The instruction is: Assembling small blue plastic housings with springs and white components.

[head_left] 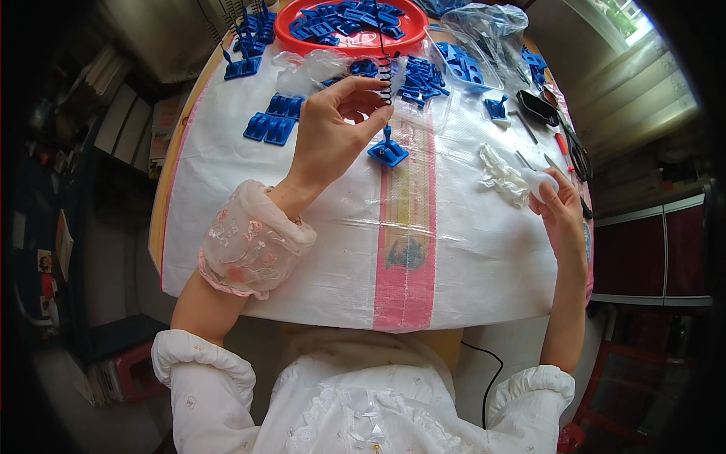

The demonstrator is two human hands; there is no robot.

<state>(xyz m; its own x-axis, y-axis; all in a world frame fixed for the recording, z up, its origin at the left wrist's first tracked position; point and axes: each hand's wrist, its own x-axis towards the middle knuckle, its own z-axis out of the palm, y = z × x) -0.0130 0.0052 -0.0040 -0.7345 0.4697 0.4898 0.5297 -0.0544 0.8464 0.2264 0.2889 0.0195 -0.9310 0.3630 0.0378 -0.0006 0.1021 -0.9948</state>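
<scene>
My left hand pinches a black coiled wire spring between thumb and fingers. Below the spring is a small blue plastic base with an upright stem, at the middle of the table; the stem seems joined to the wire. On the right, my right hand is closed on a small white squeeze bottle with a thin metal tip pointing up and left. A crumpled white cloth or tissue lies just left of that bottle. Two blue ribbed plastic pieces rest left of my left hand.
A red basin of blue parts stands at the back. Beside it are a clear container and a heap of small blue pieces. Blue bases with springs stand far left. A black tray and scissors lie right.
</scene>
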